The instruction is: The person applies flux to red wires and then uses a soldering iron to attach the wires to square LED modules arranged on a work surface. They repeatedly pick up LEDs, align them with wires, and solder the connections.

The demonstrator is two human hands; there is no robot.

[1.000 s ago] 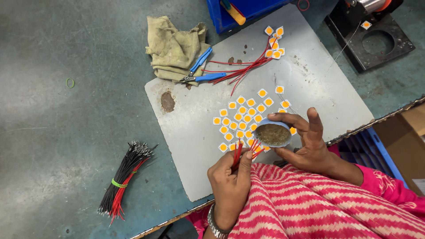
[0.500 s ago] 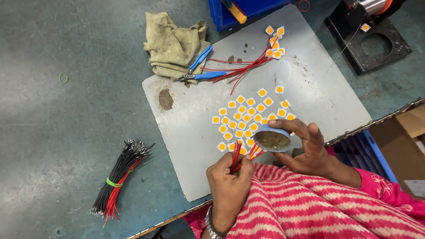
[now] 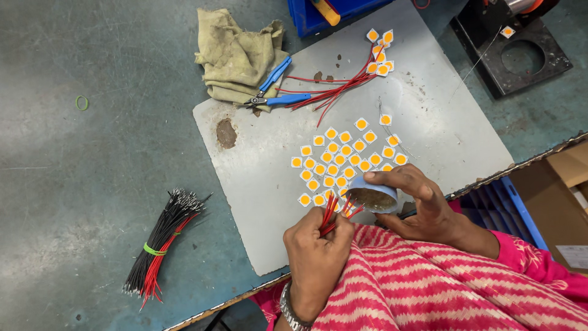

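- Our left hand (image 3: 315,254) is closed tight around a bunch of red wires (image 3: 334,214).
- Our right hand (image 3: 422,205) grips a small blue cup (image 3: 372,194), tilted toward the wires.

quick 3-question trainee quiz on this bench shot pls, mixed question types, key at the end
1. True or false: the left hand pinches a few red wires.
2. What does the right hand grip? A) blue-handled cutters B) a small round blue container C) the cloth
3. Fill in: the bundle of black and red wires on the table is tied with a ___ band.

Key: 1 true. 2 B, the container, held tipped on its side near the square yellow chips; the cutters lie untouched by the cloth. 3 green.
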